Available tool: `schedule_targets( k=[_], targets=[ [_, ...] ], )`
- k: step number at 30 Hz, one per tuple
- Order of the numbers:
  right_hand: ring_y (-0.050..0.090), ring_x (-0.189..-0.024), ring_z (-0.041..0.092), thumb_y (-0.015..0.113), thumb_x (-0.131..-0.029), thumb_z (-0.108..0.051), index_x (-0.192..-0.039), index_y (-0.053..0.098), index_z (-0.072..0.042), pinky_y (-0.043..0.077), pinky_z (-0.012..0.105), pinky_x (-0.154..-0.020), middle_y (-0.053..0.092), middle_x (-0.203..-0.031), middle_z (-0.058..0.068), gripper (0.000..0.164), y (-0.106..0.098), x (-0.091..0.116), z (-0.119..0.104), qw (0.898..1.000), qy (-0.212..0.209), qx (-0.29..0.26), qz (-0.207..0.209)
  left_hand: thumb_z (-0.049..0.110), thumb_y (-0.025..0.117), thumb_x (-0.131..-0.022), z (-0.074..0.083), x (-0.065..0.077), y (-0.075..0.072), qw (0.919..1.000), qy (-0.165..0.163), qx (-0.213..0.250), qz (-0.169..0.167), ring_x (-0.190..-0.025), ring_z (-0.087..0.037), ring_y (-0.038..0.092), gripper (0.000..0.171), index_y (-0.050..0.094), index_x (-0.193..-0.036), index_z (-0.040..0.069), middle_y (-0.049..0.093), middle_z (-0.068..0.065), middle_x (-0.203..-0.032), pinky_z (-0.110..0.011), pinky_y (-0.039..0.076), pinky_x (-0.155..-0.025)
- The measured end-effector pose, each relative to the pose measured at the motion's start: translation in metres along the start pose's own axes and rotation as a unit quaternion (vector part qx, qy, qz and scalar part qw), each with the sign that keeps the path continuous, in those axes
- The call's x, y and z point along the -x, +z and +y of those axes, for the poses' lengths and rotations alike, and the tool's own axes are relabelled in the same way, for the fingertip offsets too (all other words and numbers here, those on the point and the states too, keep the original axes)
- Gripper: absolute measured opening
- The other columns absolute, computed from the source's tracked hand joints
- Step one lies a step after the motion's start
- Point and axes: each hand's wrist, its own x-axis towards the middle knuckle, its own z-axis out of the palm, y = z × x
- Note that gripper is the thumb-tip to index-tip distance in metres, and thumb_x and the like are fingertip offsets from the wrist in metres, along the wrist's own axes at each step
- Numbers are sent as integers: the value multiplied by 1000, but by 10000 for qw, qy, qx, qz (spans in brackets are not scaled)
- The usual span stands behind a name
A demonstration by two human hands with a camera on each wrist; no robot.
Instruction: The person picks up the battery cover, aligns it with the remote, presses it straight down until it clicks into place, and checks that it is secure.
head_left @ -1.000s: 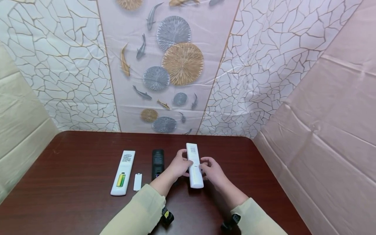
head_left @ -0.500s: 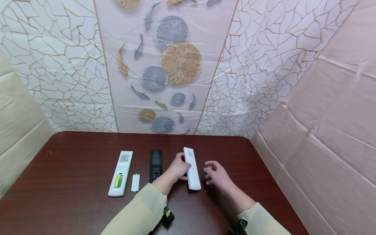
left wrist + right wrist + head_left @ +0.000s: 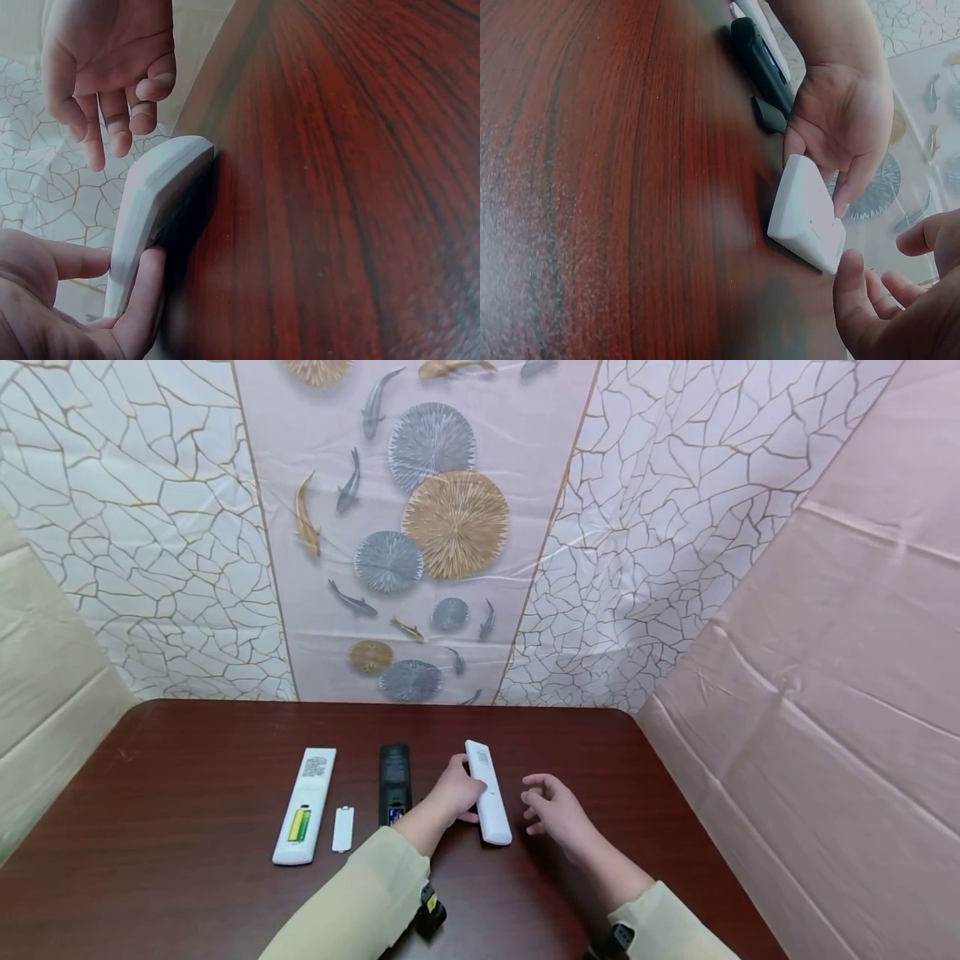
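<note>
The left grip [image 3: 453,789] pinches the remote [image 3: 492,810] at its three o'clock, thumb against fingers, apparently to steady it back-up over the bench [image 3: 187,777]. Further toward three, the right grip [image 3: 557,810] is relaxed, holding nothing. The black remote [image 3: 394,777] lies at nine, presumably bay-up for access.

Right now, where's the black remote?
In the head view, the black remote lies on the table, left of centre, between the small white cover and the left hand.

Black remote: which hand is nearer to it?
Left. The left hand is just right of the black remote; the right hand is farther right, beyond the held remote.
</note>
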Motion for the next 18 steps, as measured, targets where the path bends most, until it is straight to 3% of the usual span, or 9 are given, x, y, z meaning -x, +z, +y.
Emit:
schedule_targets(
  k=[7, 14, 18],
  targets=[
    [59, -81, 30, 53, -97, -3, -125, 53, 7, 57, 43, -64, 59, -97, 12, 29, 2, 15, -18, 9999, -82, -31, -62, 9, 59, -96, 0, -1, -1, 9999, -5, -108, -16, -100, -34, 65, 63, 29, -151, 4, 53, -24, -129, -39, 58, -55],
    [59, -79, 25, 52, -97, -5, -129, 53, 3, 57, 38, -61, 59, -109, 22, 33, 0, -10, 15, 10000, -47, -31, 42, 15, 60, -98, 3, 4, -1, 9995, 75, -280, -109, -103, -34, 63, 58, 36, -148, -1, 55, -23, -129, -40, 59, -58],
    [59, -80, 27, 53, -97, -4, -128, 53, 3, 57, 40, -61, 60, -103, 17, 32, 1, -7, 15, 9999, -124, -101, 38, 18, 60, -98, 6, 10, -2, 9976, 133, -674, -131, -103, -33, 63, 57, 39, -146, -4, 53, -24, -131, -39, 59, -61]
  ],
)
